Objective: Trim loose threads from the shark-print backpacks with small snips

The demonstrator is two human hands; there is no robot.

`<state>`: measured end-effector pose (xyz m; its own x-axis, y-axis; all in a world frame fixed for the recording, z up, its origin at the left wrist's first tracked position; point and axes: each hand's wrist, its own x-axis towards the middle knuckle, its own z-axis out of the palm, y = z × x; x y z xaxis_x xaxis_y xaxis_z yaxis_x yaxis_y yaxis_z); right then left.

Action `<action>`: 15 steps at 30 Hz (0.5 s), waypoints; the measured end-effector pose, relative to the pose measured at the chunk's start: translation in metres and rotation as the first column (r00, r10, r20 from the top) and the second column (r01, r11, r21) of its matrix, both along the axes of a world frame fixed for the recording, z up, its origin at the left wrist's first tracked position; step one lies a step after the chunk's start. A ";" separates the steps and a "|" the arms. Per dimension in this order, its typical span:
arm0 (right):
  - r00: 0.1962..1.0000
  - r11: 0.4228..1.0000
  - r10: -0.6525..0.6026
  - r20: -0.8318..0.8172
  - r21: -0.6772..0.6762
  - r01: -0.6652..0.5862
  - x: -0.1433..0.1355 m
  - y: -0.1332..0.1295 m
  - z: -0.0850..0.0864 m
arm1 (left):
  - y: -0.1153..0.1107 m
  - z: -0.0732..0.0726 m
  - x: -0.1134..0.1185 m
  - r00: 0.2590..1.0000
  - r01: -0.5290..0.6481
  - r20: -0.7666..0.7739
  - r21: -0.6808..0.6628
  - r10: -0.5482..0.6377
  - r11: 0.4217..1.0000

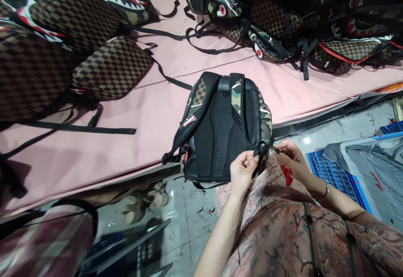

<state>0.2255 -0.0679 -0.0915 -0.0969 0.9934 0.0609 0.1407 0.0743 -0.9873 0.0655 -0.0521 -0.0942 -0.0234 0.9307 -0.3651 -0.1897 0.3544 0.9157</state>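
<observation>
A backpack (222,130) lies on the pink-covered table's front edge, its black padded back facing up. Its sides and shoulder straps show brown check and camouflage print. At its lower right corner, my left hand (244,170) is closed, pinching a black strap (260,149). Just to the right, my right hand (292,159) is closed on a small, slender dark tool (276,150) that points at the strap. Its exact kind is too small to tell. A red scrap of cloth (286,175) hangs below that hand.
More check-print backpacks (113,69) are heaped on the left of the pink table (151,121), with others (267,37) at the back right. Loose straps trail between them. A blue crate (333,176) with grey plastic stands on the floor at right. Plaid fabric (53,243) shows lower left.
</observation>
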 end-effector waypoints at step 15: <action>0.846 0.935 0.246 0.474 0.114 -0.336 0.020 0.025 0.014 | 0.002 0.001 -0.004 0.995 0.087 -0.045 0.047 -0.084 0.995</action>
<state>0.2459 -0.0434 -0.0779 -0.4407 0.8895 0.1207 0.5040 0.3564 -0.7867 0.0614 -0.0501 -0.0934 0.0422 0.9468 -0.3191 -0.1205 0.3218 0.9391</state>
